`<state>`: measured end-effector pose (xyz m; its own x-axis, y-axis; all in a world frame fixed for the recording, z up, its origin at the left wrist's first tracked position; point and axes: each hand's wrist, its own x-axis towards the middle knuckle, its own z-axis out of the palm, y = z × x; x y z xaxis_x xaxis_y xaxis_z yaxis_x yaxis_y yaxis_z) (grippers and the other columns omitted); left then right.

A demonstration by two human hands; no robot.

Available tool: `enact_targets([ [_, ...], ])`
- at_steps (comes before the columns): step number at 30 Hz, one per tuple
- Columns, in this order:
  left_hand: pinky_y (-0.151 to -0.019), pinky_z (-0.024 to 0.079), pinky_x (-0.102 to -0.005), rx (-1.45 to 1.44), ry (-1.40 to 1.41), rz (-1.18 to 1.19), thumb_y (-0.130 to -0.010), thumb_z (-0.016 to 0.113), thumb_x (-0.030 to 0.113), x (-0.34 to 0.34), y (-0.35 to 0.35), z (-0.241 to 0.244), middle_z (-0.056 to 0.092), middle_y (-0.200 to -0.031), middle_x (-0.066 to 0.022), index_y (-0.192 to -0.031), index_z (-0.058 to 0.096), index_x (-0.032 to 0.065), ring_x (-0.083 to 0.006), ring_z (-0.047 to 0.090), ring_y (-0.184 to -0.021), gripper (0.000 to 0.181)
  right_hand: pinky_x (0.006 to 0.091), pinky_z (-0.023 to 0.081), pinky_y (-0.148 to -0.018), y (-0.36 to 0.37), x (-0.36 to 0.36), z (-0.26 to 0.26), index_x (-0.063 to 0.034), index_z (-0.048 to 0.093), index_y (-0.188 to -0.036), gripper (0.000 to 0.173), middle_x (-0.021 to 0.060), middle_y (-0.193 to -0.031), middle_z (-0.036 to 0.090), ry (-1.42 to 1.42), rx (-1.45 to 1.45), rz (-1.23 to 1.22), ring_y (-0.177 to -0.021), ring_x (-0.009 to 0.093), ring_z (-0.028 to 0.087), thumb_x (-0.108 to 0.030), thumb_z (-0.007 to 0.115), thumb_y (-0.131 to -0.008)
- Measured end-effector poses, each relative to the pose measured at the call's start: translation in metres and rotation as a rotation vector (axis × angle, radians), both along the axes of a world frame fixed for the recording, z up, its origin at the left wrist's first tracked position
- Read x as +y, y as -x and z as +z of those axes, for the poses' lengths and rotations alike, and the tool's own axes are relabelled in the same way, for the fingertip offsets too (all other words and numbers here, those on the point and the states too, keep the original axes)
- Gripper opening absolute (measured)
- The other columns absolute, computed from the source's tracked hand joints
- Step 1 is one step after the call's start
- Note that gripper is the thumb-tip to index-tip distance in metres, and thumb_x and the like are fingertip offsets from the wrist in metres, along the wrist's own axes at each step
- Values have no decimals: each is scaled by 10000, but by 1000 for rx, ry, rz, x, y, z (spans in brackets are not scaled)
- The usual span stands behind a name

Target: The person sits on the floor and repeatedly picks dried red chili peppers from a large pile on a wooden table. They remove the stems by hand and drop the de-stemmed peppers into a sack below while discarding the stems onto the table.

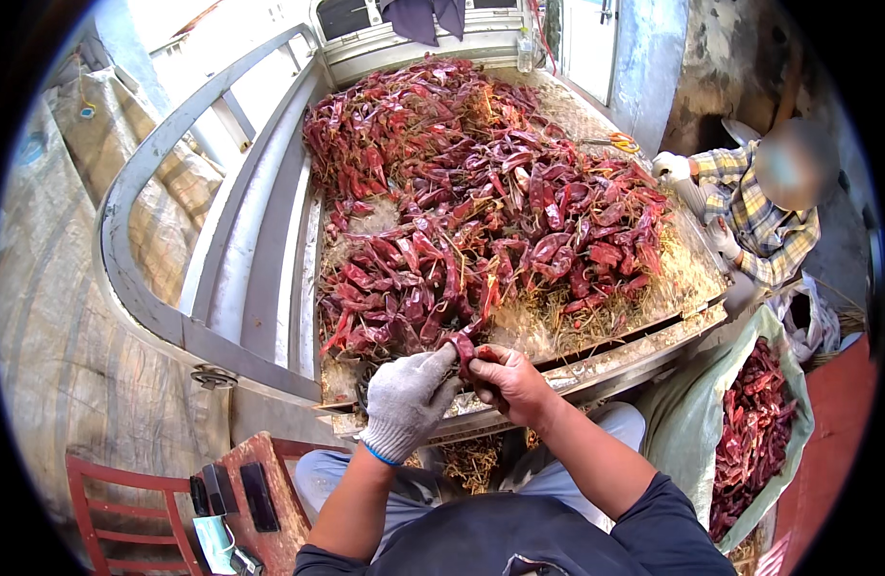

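Note:
A dried red chili pepper [462, 351] is held between my two hands at the near edge of a truck bed. My left hand [412, 396], in a grey knit glove, pinches it from the left. Bare fingers of my right hand [509, 380] grip its right side; some red pepper also shows at those fingertips. Just beyond my hands lies a large heap of dried red chili peppers [442, 209], with stems and straw-like bits mixed in. Scissors with orange handles [622, 142] rest on the bed at the far right of the heap.
A green woven sack [683, 410] holding chili peppers stands at the right. A co-worker [759, 209] in a plaid shirt and gloves sits at the bed's right side. Metal rails [140, 155] bound the left. A wooden stool [280, 475] at lower left bears a phone and a face mask.

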<state>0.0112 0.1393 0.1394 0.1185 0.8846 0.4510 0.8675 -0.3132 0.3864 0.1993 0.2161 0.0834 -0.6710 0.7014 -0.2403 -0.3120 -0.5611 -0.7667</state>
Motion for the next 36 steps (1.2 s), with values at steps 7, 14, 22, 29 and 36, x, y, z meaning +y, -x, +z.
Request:
enact_targets([
  [7,-631,490,-460,262,75,-172,-826,771,240,-17,9,2,648,-764,-67,-856,679,144,-313,664,-716,136,339,575,-676,-18,-15,19,-35,712,-1190,247,40,-1010,735,-773,-375,-75,-825,198,705,-141,755,-972],
  [14,-621,501,-456,417,247,-269,-783,752,254,-32,-3,-4,665,-721,-56,-750,667,155,-299,692,-709,134,459,591,-669,-30,-20,58,-59,674,-1135,264,143,-1013,701,-1711,-567,340,-824,343,740,-232,704,-939],
  [22,-616,481,-464,276,168,-277,-806,758,261,-34,0,-11,646,-724,-66,-766,648,153,-325,648,-686,159,477,552,-628,-31,-21,32,-57,658,-960,195,141,-897,695,-1580,-606,398,-793,371,717,-248,697,-966],
  [29,-657,496,-465,-118,121,-267,-788,805,95,-43,6,-25,672,-794,-118,-944,758,107,-365,647,-735,163,307,529,-780,-26,-57,-22,-28,719,-1085,173,27,-902,693,-581,-195,160,-843,95,616,-196,708,-1043],
  [36,-703,536,-441,-228,29,-105,-797,802,53,-60,6,-30,715,-849,-128,-960,762,90,-357,682,-780,171,212,453,-650,-35,-49,-22,-64,680,-1016,126,-8,-861,635,20,9,-102,-789,67,585,-184,690,-1054],
])
